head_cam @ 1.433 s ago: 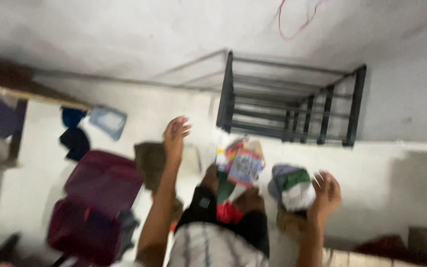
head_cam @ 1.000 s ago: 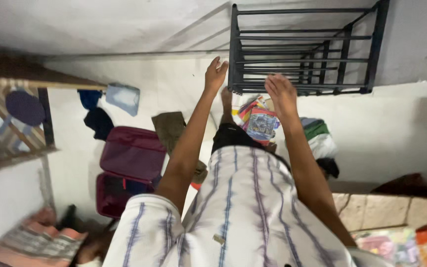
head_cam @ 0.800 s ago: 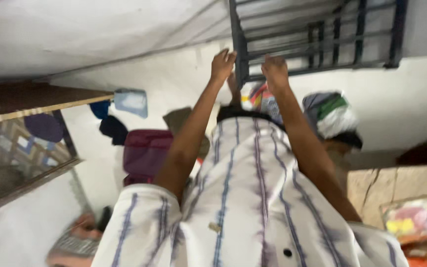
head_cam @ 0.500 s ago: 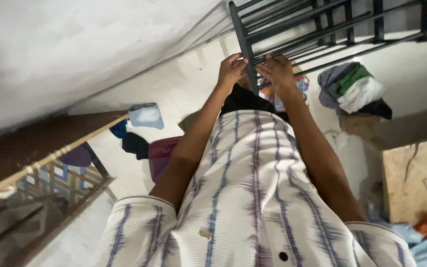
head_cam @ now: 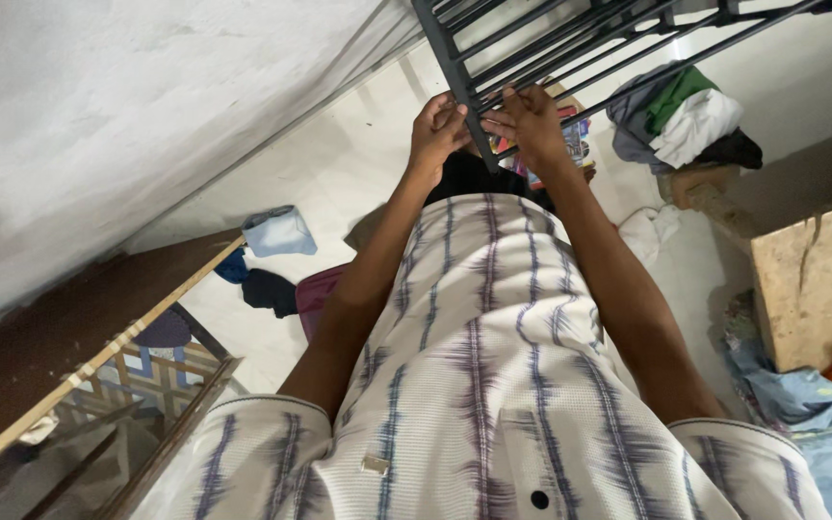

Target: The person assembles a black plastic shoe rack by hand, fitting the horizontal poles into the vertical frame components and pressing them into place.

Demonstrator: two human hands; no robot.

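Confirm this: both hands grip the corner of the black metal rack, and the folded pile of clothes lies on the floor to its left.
Not quite. In the head view the left hand and right hand do grip the black metal rack, but the pile of clothes lies to its right.

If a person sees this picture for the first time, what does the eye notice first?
First, the two hands gripping the black metal rack at the top: the left hand on its corner post, the right hand on its bars. Next, the striped white shirt filling the lower middle, and the pile of folded clothes on the floor at upper right.
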